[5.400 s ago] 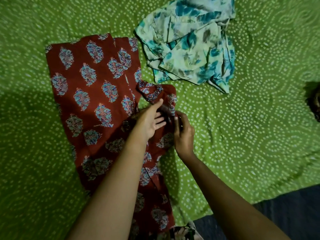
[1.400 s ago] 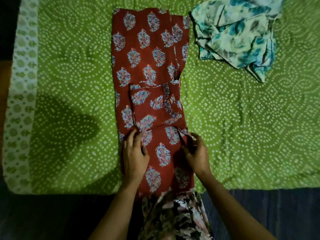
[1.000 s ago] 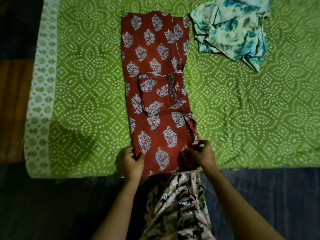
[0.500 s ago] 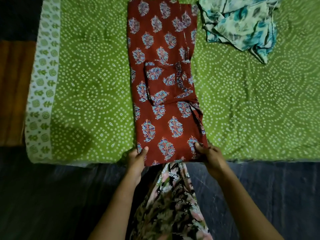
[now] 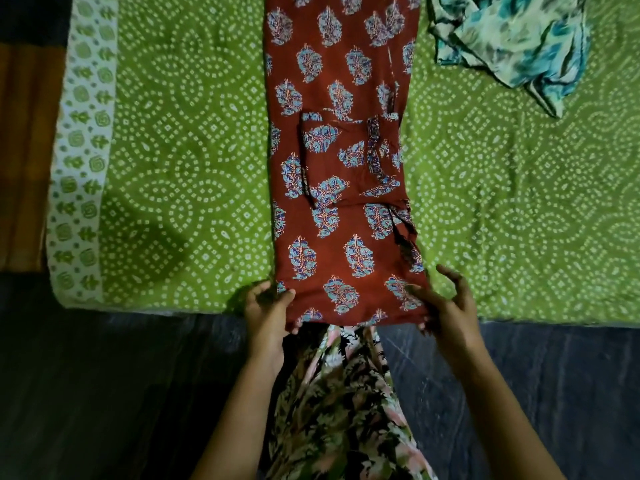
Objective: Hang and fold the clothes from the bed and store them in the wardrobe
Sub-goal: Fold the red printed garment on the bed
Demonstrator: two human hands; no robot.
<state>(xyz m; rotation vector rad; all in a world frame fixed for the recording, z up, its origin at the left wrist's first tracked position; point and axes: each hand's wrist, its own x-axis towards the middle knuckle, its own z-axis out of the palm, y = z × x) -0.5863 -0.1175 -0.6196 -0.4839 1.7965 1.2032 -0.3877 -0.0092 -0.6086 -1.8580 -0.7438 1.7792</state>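
1. Both hands have worked down the red printed kurta [image 5: 329, 81] in the last second or so, from its lower panel to the two corners of its near hem.
2. On the left hand [image 5: 268, 313], the thumb lies on top of the kurta's near left corner. The other fingers curl behind the edge, so the cloth is pinched.
3. On the right hand [image 5: 448, 310], the thumb rests on top of the near right corner and fingertips show just under the hem, so that corner is held too. Its upper fingers [image 5: 453, 278] are lifted and loosely spread just past the kurta's right edge.
4. The kurta lies flat on the bed, folded lengthwise into a narrow strip that runs away from the person. Its far end is cut off by the frame, and its near hem reaches the bed's edge.
5. A sleeve [image 5: 332, 161] is folded across the kurta's middle.
6. A crumpled teal floral garment [image 5: 512, 39] lies just beside the right of the kurta's far end.
7. A green bedsheet [image 5: 173, 150] with white dotted rings spreads out under the kurta and on both sides of it. Its white border [image 5: 79, 168] is well to the kurta's left.
8. Below the kurta's hem hangs the person's floral clothing [image 5: 339, 410], with dark floor [image 5: 104, 393] on either side of it.
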